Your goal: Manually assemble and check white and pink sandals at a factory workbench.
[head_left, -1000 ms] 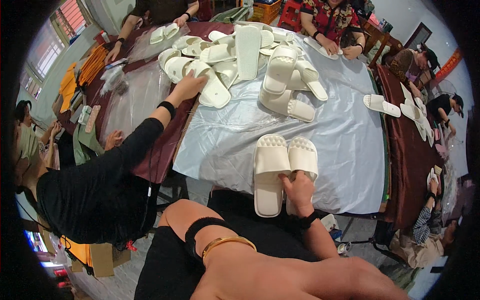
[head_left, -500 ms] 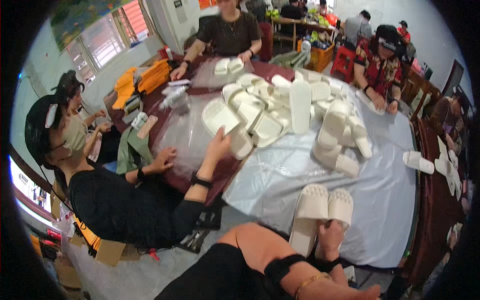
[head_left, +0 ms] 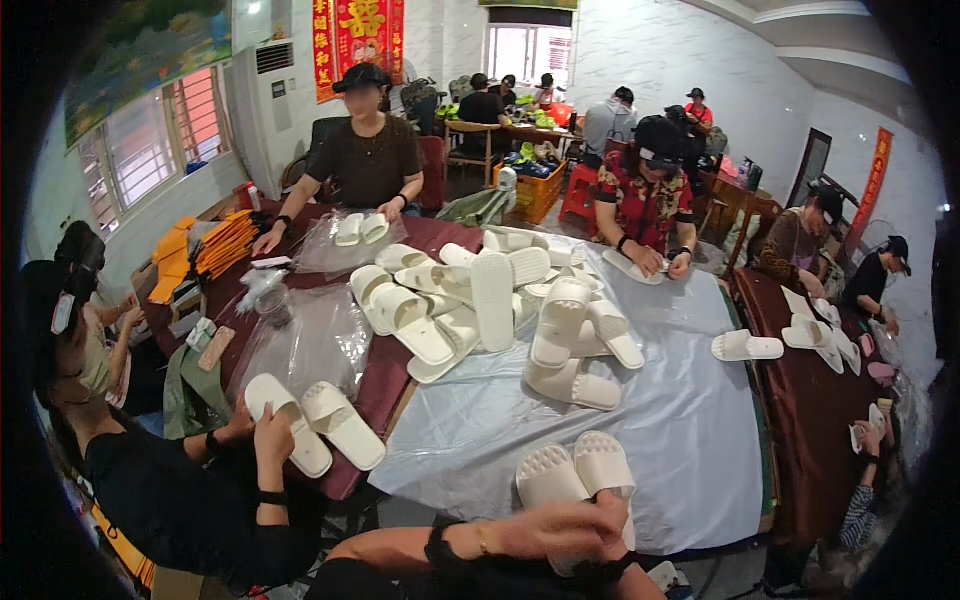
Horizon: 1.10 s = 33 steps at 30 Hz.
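A pair of cream slippers with bubbled straps stands at the near edge of the table. My right hand grips the pair at the foot opening of the right-hand slipper, its fingers partly inside. Across the front of it lies my left hand, blurred, with its fingers overlapping my right hand; their exact pose cannot be made out. The left hand covers the lower part of the pair. Beyond them, a heap of cream slippers covers the middle of the table, with several more slippers on its near side.
A pale blue-grey sheet covers the table's near right part. At left, a co-worker's hands hold a slipper beside another slipper. Clear plastic bags and orange packets lie farther back. Another person handles a slipper across the table.
The view has swung up and to the right. My left hand has moved from right of the pair to across my right hand. The co-worker at left now has a slipper in hand.
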Each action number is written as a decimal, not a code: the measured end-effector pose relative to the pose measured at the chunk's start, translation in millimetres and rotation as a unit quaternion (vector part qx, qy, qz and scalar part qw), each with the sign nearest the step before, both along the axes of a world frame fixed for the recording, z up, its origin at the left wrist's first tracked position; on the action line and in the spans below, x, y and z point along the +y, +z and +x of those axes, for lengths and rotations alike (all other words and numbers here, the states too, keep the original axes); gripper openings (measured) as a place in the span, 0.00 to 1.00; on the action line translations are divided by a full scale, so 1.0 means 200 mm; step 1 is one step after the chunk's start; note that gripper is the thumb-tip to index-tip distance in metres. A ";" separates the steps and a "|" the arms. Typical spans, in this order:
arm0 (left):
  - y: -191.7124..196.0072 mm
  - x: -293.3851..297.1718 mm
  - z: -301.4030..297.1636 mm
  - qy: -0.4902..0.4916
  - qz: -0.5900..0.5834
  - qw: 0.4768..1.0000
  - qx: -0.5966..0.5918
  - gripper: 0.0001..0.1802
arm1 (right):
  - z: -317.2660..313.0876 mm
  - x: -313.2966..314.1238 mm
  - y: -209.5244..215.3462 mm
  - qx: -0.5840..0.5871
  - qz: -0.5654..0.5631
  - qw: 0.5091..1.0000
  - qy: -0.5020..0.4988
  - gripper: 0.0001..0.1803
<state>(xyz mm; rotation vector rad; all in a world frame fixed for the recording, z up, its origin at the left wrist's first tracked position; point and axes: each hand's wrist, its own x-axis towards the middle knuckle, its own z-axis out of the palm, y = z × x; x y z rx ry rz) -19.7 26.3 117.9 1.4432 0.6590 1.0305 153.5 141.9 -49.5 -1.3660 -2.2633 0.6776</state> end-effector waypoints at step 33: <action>-0.63 0.44 -0.28 0.439 0.169 0.711 0.522 0.02 | 0.58 0.50 -0.07 0.296 -0.178 0.930 -0.125 0.09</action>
